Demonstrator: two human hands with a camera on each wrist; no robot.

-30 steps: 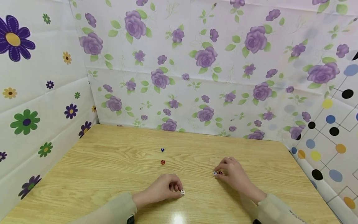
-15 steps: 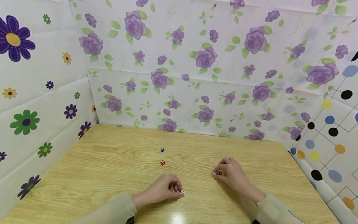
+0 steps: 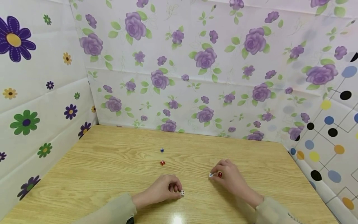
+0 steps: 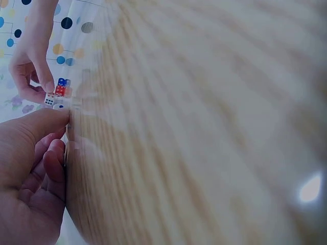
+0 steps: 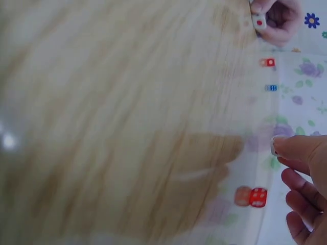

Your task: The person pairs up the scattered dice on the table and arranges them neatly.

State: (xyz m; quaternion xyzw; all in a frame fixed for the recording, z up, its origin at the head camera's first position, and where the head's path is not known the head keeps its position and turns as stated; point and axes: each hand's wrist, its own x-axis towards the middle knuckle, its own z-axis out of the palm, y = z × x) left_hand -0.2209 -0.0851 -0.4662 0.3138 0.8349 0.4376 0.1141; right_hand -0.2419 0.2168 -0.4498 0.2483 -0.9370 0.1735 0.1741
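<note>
My left hand (image 3: 160, 189) lies low over the table and pinches a white die (image 3: 182, 193) between thumb and finger. In the left wrist view only a sliver of that die (image 4: 61, 107) shows past the thumb. Opposite it, my right hand (image 3: 230, 178) holds another white die (image 3: 210, 175) at the tips of its thumb and index finger. A red die (image 3: 220, 175) sits on the table behind these fingertips, partly framed by the hand. Beside this red die, a blue die (image 4: 62, 81) shows in the left wrist view; the right hand hides it in the head view.
Farther back on the wood-grain table (image 3: 126, 146) lie a second red die (image 3: 162, 162) and a blue die (image 3: 162, 150), one behind the other. Floral sheeting (image 3: 181, 102) rises behind the table. Patterned sheets also stand at the left and right sides.
My right hand has shifted slightly left and nearer with its white die, so more of the red die beside it shows. The left hand stays in place.
</note>
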